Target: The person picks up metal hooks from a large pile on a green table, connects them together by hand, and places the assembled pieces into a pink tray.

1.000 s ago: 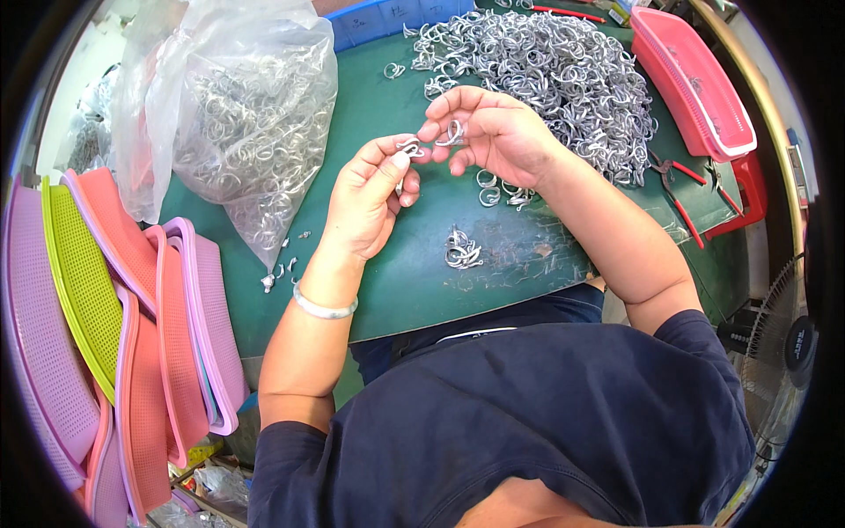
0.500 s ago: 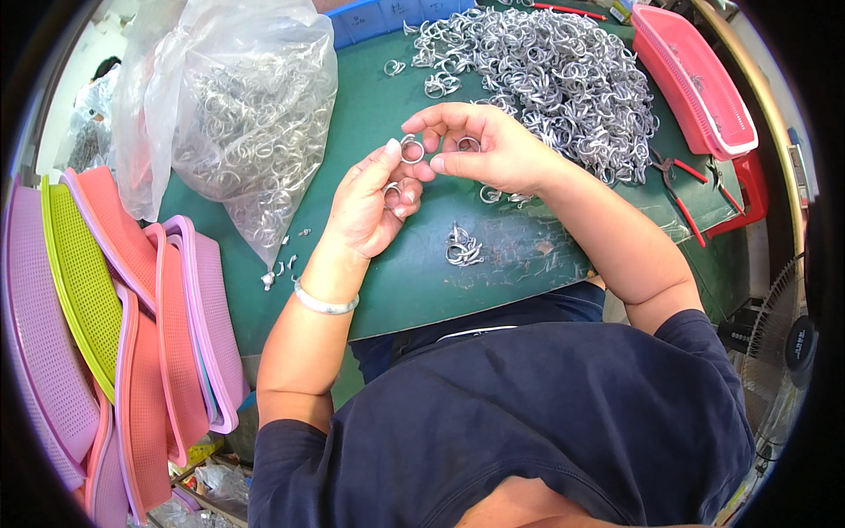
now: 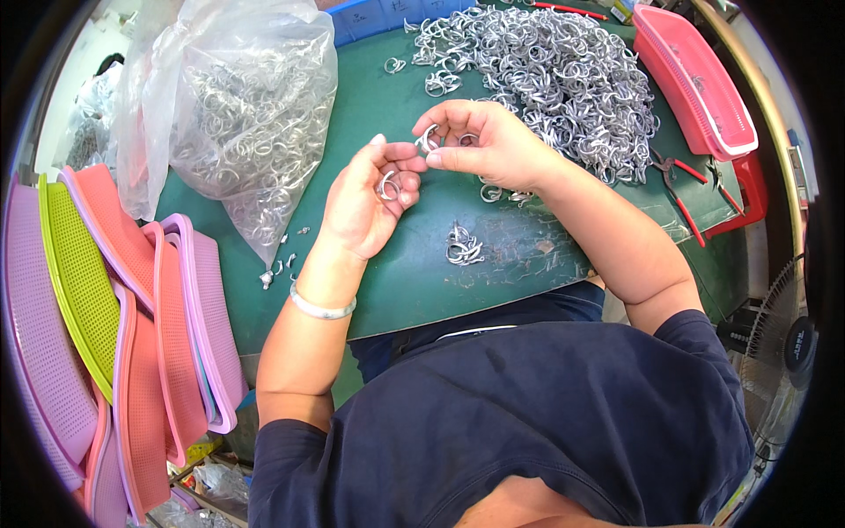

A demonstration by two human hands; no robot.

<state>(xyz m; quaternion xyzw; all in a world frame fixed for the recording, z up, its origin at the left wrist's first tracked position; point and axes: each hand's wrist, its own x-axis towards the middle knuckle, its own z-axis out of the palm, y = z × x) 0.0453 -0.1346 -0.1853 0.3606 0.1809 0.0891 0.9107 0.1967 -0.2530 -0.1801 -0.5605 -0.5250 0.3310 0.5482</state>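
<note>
silver-toned, the upper ring is located at the thumb and index fingertips of the right hand, the nearer hand, and slightly far and to the right of the left hand; its visible long axis is slanted from near left to far right. the right hand is closed in a pinch, and an inner ring is held among its curled fingers. the left hand is half open: its thumb is raised, and a lower ring is held near the palm by bent fingers. contact between the two hands cannot be told. a small ring cluster is placed on the green tabletop, near side; the ring pile is located beyond the right hand.
</note>
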